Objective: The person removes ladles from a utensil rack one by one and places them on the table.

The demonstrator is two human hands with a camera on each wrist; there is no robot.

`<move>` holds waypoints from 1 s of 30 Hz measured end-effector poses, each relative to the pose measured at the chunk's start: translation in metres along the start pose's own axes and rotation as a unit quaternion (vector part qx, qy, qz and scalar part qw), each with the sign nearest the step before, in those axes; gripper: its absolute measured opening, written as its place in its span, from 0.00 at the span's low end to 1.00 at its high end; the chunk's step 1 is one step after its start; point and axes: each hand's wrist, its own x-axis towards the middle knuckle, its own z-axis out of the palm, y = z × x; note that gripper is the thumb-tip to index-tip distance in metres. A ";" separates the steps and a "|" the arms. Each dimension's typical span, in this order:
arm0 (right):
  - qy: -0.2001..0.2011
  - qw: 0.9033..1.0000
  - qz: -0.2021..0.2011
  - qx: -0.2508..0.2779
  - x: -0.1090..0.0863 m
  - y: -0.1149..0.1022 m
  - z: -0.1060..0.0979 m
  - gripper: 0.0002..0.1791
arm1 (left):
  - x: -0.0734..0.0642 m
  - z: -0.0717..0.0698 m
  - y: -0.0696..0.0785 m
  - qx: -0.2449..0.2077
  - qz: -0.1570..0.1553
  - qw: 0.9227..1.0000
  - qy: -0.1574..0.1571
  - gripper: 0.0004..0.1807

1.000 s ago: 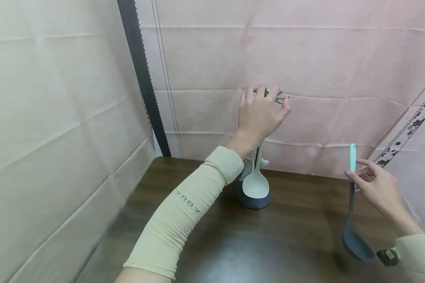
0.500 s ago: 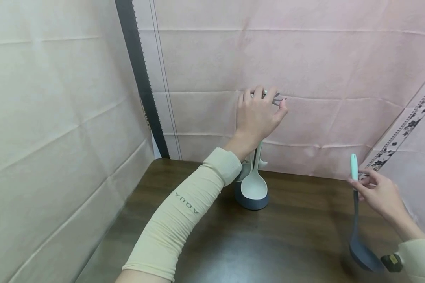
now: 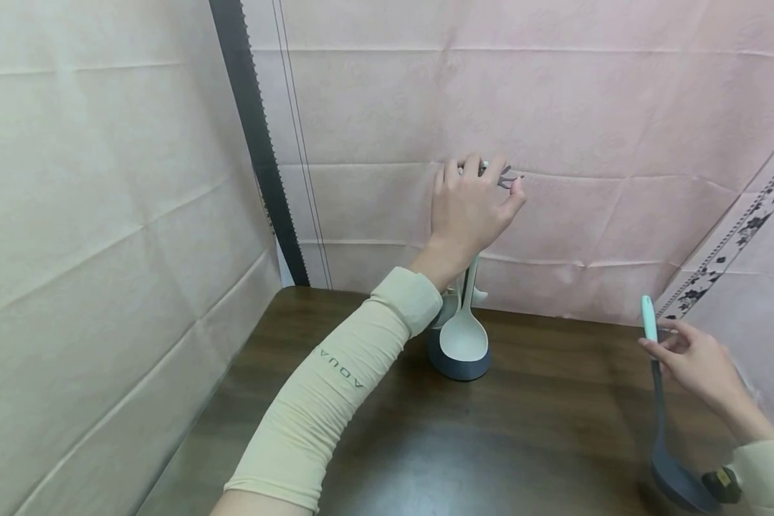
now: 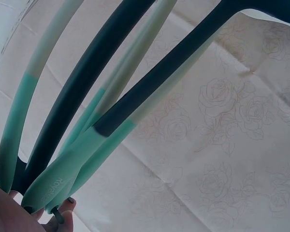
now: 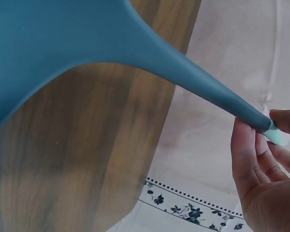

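Note:
My left hand [image 3: 469,204] grips the top of a utensil stand, whose dark blue base [image 3: 459,370] rests on the table. A white ladle [image 3: 463,338] hangs at its front. In the left wrist view, several mint-ended handles [image 4: 53,179] hang around the stand's dark curved pole [image 4: 82,82]; the hand's edge shows at the lower left. Off to the right, my right hand [image 3: 703,362] pinches a dark blue ladle [image 3: 677,476] by its mint handle, bowl downward. In the right wrist view, thumb and fingers [image 5: 244,154] hold it where blue meets mint.
The brown wooden table [image 3: 542,408] lies beneath both hands. A pale cloth [image 3: 587,122] hangs behind it, with another cloth wall [image 3: 103,251] on the left. A patterned border [image 3: 738,236] runs down on the right.
My right hand has moved down and slightly right with the blue ladle, away from the stand. The left hand stays on top of the stand.

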 end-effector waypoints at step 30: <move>-0.091 0.994 0.016 -0.061 -0.017 0.034 0.012 0.27 | -0.001 0.001 -0.001 0.003 -0.002 1.000 0.015 0.23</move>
